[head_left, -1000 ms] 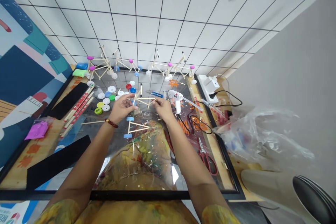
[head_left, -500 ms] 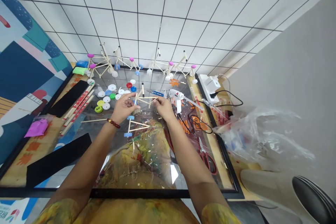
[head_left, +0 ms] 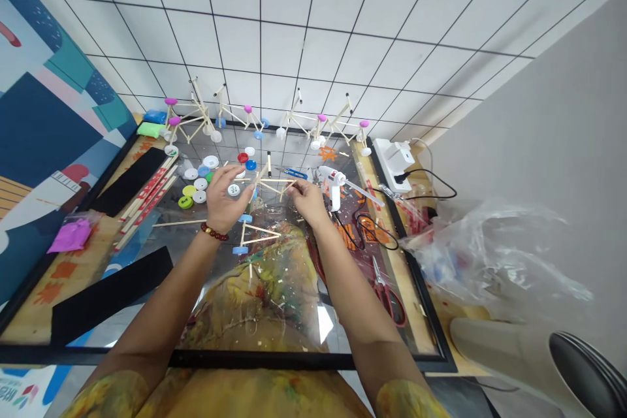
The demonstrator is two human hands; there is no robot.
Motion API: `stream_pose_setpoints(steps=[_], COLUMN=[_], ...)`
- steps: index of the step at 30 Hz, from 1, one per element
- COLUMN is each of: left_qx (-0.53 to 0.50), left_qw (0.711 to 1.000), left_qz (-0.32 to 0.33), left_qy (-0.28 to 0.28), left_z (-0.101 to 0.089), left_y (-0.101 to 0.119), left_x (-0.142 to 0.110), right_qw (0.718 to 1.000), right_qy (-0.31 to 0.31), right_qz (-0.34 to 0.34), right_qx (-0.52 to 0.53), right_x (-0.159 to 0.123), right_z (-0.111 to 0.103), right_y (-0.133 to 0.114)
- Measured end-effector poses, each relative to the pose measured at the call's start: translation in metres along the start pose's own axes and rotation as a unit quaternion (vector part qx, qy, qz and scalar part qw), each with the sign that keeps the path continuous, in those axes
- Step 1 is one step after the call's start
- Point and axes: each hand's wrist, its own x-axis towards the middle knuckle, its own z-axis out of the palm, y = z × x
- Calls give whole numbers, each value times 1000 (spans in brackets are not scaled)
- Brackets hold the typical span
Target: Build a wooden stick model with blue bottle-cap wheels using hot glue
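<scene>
Between my hands is a small tricycle frame of thin wooden sticks, with a black-tipped handlebar stick upright on it. My right hand pinches its right end between thumb and fingers. At its left side, my left hand has its fingers apart and raised, the thumb close to the frame; whether they touch I cannot tell. Just below lies a triangle of sticks with two blue bottle-cap wheels at its left corners. Loose bottle caps in white, green, yellow, red and blue lie beyond my left hand.
A white glue gun stands right of my right hand, its cord trailing over the table. Blue snips lie behind, red-handled scissors at front right. Several stick tricycles line the wall. Sticks and black strips lie left.
My left hand has spread its fingers and let go of the frame's left side, shifting slightly left. My right hand still holds the other end. The view has tilted slightly.
</scene>
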Motion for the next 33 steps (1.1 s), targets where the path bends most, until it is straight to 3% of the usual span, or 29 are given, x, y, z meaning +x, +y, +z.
stream_pose_setpoints(steps=[7, 13, 17, 24, 30, 33], left_qx=[37, 59, 76, 146, 193, 233], left_qw=[991, 976, 962, 957, 951, 947], left_qz=[100, 208, 261, 184, 158, 114], left_qy=[85, 31, -13, -173, -182, -189], left_z=[-9, -11, -1, 40, 48, 47], left_y=[20, 45, 59, 66, 58, 58], left_x=[10, -1, -5, 2, -11, -15], right_qw=[1000, 1000, 1000, 997, 999, 999], right_qy=[1, 2, 4, 15, 6, -1], right_qz=[9, 0, -8, -52, -33, -22], right_qx=[-7, -19, -24, -46, -37, -37], right_x=[1, 1, 0, 0, -1, 0], right_z=[1, -1, -1, 0, -2, -2], right_y=[2, -1, -3, -5, -9, -9])
